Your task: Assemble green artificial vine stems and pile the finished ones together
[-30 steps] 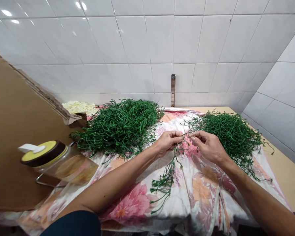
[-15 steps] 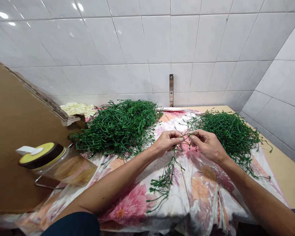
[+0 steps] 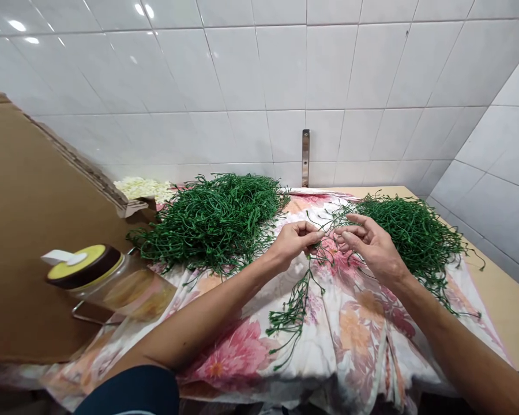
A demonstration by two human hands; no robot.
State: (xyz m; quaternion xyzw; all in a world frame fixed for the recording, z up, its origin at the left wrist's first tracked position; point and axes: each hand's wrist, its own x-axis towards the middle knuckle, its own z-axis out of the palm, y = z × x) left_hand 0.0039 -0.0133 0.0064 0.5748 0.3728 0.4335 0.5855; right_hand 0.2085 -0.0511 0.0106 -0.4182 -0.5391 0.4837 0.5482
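My left hand (image 3: 294, 243) pinches a thin bunch of green artificial stems (image 3: 301, 300) between thumb and fingers. The bunch hangs down over the floral cloth (image 3: 320, 351), and a few tips poke up past the fingers. Close by on the right, my right hand (image 3: 371, 245) has its fingers loosely apart, and no stem shows gripped in it. Its fingertips are near the upper ends of the held stems. A large heap of green stems (image 3: 216, 222) lies beyond my left hand. Another green pile (image 3: 409, 230) sits behind and right of my right hand.
A cardboard box (image 3: 38, 242) stands at the left. In front of it, a clear jar (image 3: 134, 294) with a yellow and brown lid appears tilted. Pale petals (image 3: 142, 189) lie behind the big heap. A tiled wall (image 3: 281, 69) with a metal bracket (image 3: 305, 158) closes off the back.
My right hand's fingers have parted from their pinch at the stems and drawn slightly away to the right. My left hand keeps its pinch. The whole view has shifted slightly.
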